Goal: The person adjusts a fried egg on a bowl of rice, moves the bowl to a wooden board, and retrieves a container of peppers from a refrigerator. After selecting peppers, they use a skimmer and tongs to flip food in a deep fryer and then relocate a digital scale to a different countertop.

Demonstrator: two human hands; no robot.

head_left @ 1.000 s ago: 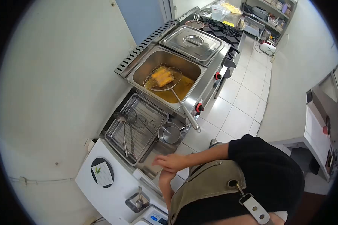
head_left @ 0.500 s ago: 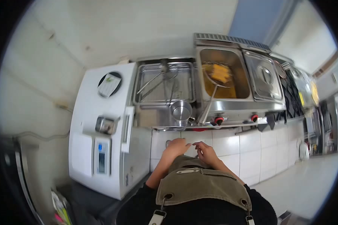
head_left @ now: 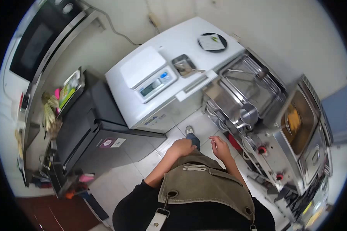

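My left hand [head_left: 183, 147] is in front of the olive apron [head_left: 204, 181], its back turned up and its fingers curled, with nothing seen in it. To its right, my right hand [head_left: 220, 148] hovers with fingers bent but apart, holding nothing. The two hands do not touch each other or any surface. Beyond them is a white chest freezer [head_left: 142, 119] with a digital scale [head_left: 155, 85], a small metal container [head_left: 184, 65] and a black round plate [head_left: 213, 42] on top.
At the right are a metal tray [head_left: 250, 82] with utensils, a metal pot [head_left: 248, 113] and a fryer [head_left: 300, 119] with orange food in its basket. A dark fridge [head_left: 104, 142] stands left, and a microwave [head_left: 34, 42] is at upper left. A shoe [head_left: 189, 130] shows on the tiles.
The view has turned left, so the fryer and tray now lie at the right and the dark fridge and microwave have come in. My hands are slightly farther apart.
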